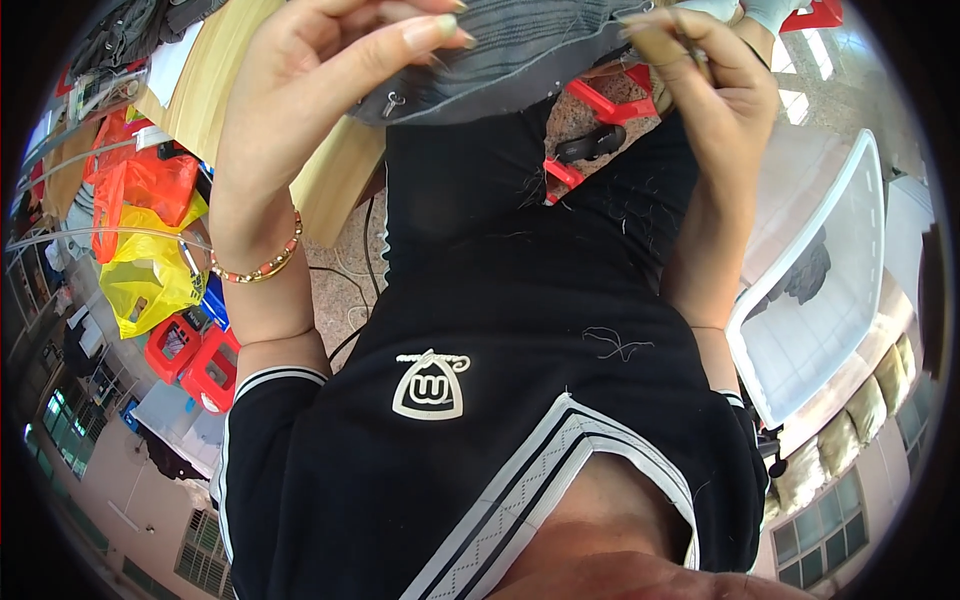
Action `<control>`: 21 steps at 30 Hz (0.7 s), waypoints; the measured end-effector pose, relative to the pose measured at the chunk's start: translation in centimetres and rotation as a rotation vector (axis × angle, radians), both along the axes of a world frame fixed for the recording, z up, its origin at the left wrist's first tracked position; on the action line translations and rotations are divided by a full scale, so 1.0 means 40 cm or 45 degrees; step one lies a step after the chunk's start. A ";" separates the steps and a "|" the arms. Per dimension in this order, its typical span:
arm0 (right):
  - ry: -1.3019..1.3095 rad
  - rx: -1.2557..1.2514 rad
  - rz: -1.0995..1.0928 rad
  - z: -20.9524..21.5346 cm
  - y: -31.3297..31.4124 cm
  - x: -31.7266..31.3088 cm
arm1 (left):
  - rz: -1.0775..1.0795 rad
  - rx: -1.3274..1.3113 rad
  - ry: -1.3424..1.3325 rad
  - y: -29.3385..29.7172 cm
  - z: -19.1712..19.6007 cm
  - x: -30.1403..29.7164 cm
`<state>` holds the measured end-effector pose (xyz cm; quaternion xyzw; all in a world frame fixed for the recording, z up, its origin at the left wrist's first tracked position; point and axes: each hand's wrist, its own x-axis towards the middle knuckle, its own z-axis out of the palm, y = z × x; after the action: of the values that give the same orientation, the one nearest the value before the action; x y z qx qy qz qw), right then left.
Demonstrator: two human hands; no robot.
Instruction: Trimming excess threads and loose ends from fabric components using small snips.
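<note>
A dark grey ribbed fabric piece [510, 50] with a plain hem band lies over my lap at the top of the view. A small metal pin-like piece [393, 103] sits on its left part. My left hand [350, 50] is over its left side, thumb and fingers drawn together; whatever lies between them cannot be made out. On the other side my right hand [710, 70] pinches at the fabric's right corner with thumb and fingertips. A thin dark loop shows beside the right fingers. The upper edge of the view cuts off part of the left hand.
A pale wooden board [225, 75] stands at the left, near orange and yellow plastic bags [150, 265] and red stools [205, 360]. At the right is a translucent plastic bin [815, 330] with dark cloth inside. Red metal parts [610, 105] and cables [370, 250] show below.
</note>
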<state>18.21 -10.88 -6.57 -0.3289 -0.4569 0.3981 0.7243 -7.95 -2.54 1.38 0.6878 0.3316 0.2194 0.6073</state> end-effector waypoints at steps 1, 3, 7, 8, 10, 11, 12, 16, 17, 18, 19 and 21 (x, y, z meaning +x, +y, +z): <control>-0.527 -0.582 -0.118 0.085 -0.054 0.000 | 0.011 0.068 0.023 0.002 -0.015 -0.013; -0.496 -0.525 -0.070 0.079 -0.061 -0.018 | -0.122 0.416 0.184 -0.003 -0.018 -0.053; -0.647 -0.468 -0.019 0.086 -0.074 -0.029 | -0.227 0.686 0.353 -0.029 -0.013 -0.070; -0.606 -0.471 0.025 0.092 -0.082 -0.032 | -0.184 0.638 0.306 -0.037 -0.027 -0.066; -0.591 -0.453 0.109 0.089 -0.092 -0.032 | -0.201 0.644 0.309 -0.035 -0.046 -0.070; -0.588 -0.451 0.110 0.080 -0.094 -0.036 | -0.213 0.655 0.314 -0.034 -0.048 -0.071; -0.652 -0.340 0.078 0.067 -0.093 -0.039 | -0.213 0.657 0.315 -0.033 -0.044 -0.070; -0.896 -0.016 0.017 0.044 -0.094 -0.048 | -0.064 0.403 0.155 -0.048 -0.028 -0.056; -0.945 -0.015 -0.006 0.051 -0.097 -0.049 | 0.031 0.232 0.061 -0.057 -0.022 -0.051; -0.994 -0.015 -0.030 0.059 -0.101 -0.050 | 0.111 0.071 -0.003 -0.065 -0.021 -0.048; -0.993 -0.123 -0.038 0.068 -0.113 -0.052 | 0.104 0.085 -0.005 -0.059 -0.026 -0.053; -1.042 -0.083 -0.050 0.088 -0.102 -0.054 | 0.105 -0.010 -0.129 -0.036 -0.038 -0.061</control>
<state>16.06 -14.96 -3.04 -0.4915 -0.6882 0.2347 0.4793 -10.41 -3.98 -0.13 0.6590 0.3294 0.2777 0.6165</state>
